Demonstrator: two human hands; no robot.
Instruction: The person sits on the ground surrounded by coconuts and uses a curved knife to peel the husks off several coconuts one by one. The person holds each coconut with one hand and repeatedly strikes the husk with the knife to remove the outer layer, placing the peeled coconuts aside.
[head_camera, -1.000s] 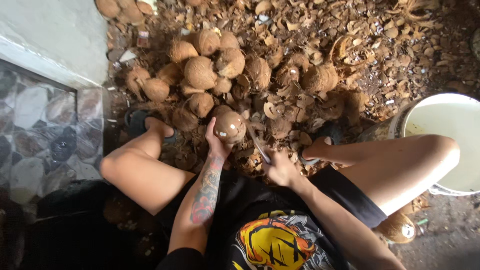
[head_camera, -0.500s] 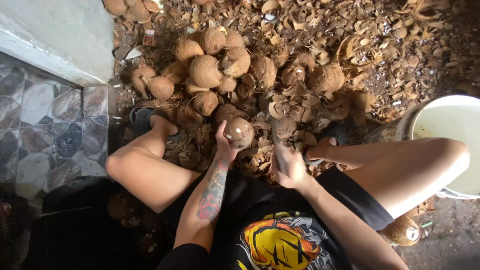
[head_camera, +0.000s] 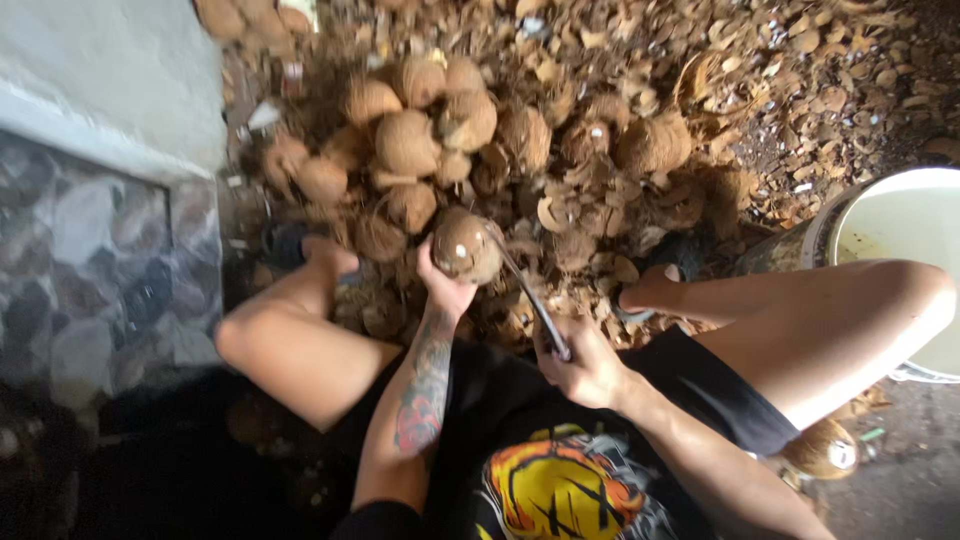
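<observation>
My left hand (head_camera: 442, 285) grips a brown husked coconut (head_camera: 465, 246) from below, holding it up in front of my knees. My right hand (head_camera: 580, 362) is closed around the handle of a long knife (head_camera: 528, 290), whose blade slants up to the left and meets the right side of the coconut. Both forearms reach forward between my bare legs. The view is somewhat blurred.
A heap of husked coconuts (head_camera: 420, 140) lies just beyond the held one, amid scattered shell and husk pieces (head_camera: 700, 90). A white bucket (head_camera: 900, 240) stands at the right behind my knee. A tiled floor (head_camera: 90, 240) and pale wall (head_camera: 110, 70) are at the left. Another coconut (head_camera: 825, 450) lies under my right leg.
My right hand has swung the knife up so its blade now reaches the coconut. The left hand has lifted the coconut slightly. The camera has shifted a little.
</observation>
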